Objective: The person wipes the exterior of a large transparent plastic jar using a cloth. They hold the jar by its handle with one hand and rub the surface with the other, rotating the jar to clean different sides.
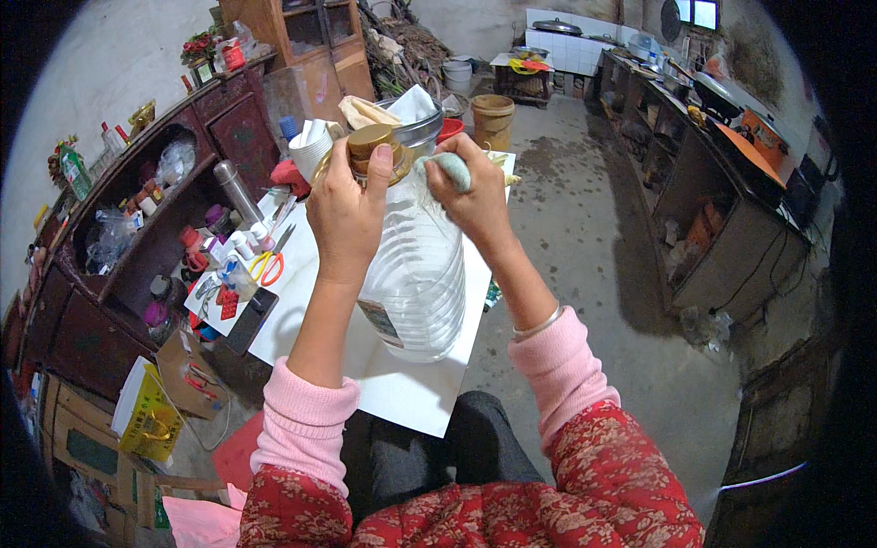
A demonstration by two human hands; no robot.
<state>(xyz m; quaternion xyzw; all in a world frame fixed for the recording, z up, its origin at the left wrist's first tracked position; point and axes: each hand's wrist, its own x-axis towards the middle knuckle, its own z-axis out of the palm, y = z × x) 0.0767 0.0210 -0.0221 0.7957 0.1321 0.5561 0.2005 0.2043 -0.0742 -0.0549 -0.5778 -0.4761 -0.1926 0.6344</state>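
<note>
A large clear plastic jug [418,294] with ribbed sides stands on the white tabletop [397,404] before me. Its neck carries a gold-brown screw cap [370,140], and a dark label shows low on its left side. My left hand [349,212] grips the neck and cap, the thumb lying up against the cap's side. In my right hand [476,198] is a bunched pale green cloth [451,171], pressed to the jug's upper right shoulder. The fingers wrapped round the cloth hide part of it.
Behind the jug are a stack of white cups [312,147] and a metal bowl [418,127] holding cloths. Scissors [267,267], a smartphone [252,320] and a steel thermos [236,188] lie to the left. A dark wooden cabinet [240,137] lines the left; a counter [706,164] runs along the right.
</note>
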